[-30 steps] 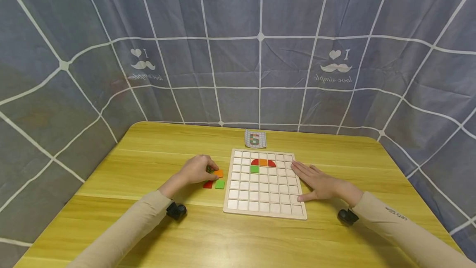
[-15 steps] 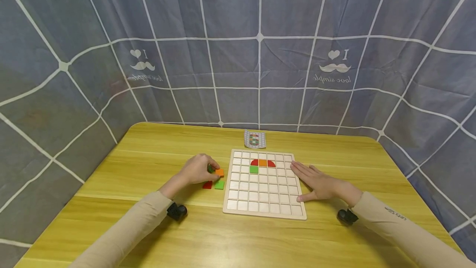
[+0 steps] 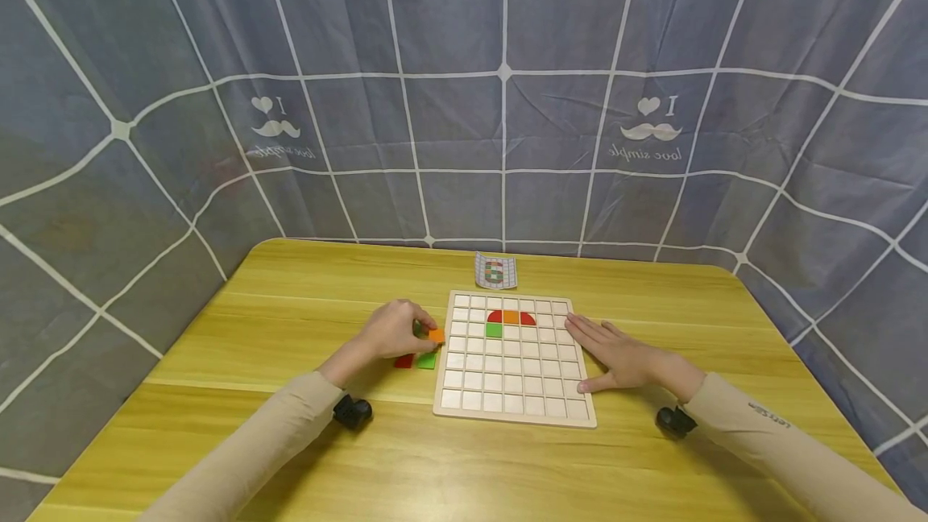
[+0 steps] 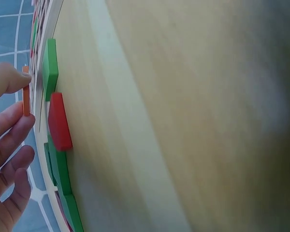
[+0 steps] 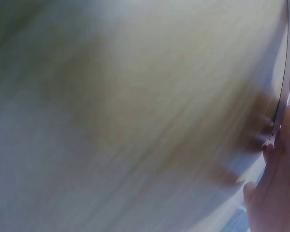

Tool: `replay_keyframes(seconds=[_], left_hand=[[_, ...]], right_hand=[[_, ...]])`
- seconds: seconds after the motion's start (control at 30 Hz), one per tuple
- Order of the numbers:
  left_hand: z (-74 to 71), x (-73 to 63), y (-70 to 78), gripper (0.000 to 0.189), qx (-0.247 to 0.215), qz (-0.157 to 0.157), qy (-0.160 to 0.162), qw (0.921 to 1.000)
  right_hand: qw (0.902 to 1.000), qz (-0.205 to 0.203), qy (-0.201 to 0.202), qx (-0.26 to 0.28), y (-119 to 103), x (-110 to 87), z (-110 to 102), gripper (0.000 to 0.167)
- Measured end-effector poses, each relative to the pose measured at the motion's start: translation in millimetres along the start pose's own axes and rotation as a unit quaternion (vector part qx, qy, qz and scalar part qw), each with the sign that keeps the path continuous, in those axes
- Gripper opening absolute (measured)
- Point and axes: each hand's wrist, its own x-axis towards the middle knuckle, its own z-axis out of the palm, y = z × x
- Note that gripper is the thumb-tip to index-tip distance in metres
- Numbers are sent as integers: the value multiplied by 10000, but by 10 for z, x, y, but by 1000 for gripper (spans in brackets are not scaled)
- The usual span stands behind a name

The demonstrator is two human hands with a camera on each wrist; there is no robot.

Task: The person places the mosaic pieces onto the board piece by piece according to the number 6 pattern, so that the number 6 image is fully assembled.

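My left hand pinches an orange square tile between thumb and fingers, just left of the wooden grid board. In the left wrist view the orange tile is held edge-on, raised above the table. Below that hand lie a green tile and a red tile; more green ones show in the left wrist view. My right hand rests with straight fingers on the board's right edge. Set in the board's upper rows are two red curved tiles, an orange square and a green square.
A small printed card with a coloured grid pattern lies behind the board. The wooden table reaches back to a grey-blue curtain with white lines. Black wrist cameras sit below both wrists.
My left hand has lifted the orange tile from among the loose tiles and moved it slightly right, to the board's left edge. The right hand stays in place.
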Motion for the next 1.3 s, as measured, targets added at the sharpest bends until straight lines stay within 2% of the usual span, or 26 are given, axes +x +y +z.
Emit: replay_keyframes(seconds=[0.9, 1.3], left_hand=[[185, 253, 313, 24, -109, 460, -43, 9989], [289, 355, 426, 24, -194, 578, -203, 9979]], right_hand=[[10000, 39, -5, -24, 12, 4, 5, 103], [10000, 37, -15, -90, 4, 0, 3, 103]])
